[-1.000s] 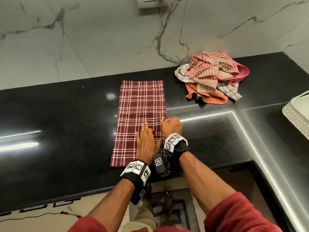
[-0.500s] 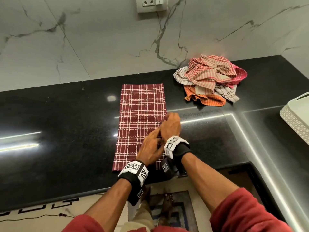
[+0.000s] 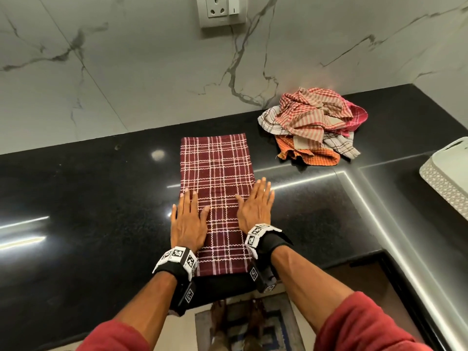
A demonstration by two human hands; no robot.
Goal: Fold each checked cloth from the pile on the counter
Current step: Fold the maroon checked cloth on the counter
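Note:
A maroon checked cloth (image 3: 217,173) lies as a long narrow strip on the black counter (image 3: 88,211), running from near the wall to the front edge. My left hand (image 3: 188,221) rests flat on its left edge, fingers straight. My right hand (image 3: 255,207) lies flat on its right edge, fingers straight too. A crumpled pile of checked cloths (image 3: 314,125) in pink, beige, orange and white sits at the back right, apart from both hands.
A white perforated basket (image 3: 448,178) stands at the right edge of the counter. A wall socket (image 3: 221,10) is on the marble wall above. The counter turns a corner at the right, with the floor mat (image 3: 248,323) below.
Both hands were together at the cloth's right side, the right one curled. Now they have spread apart and lie flat on the cloth's two long edges.

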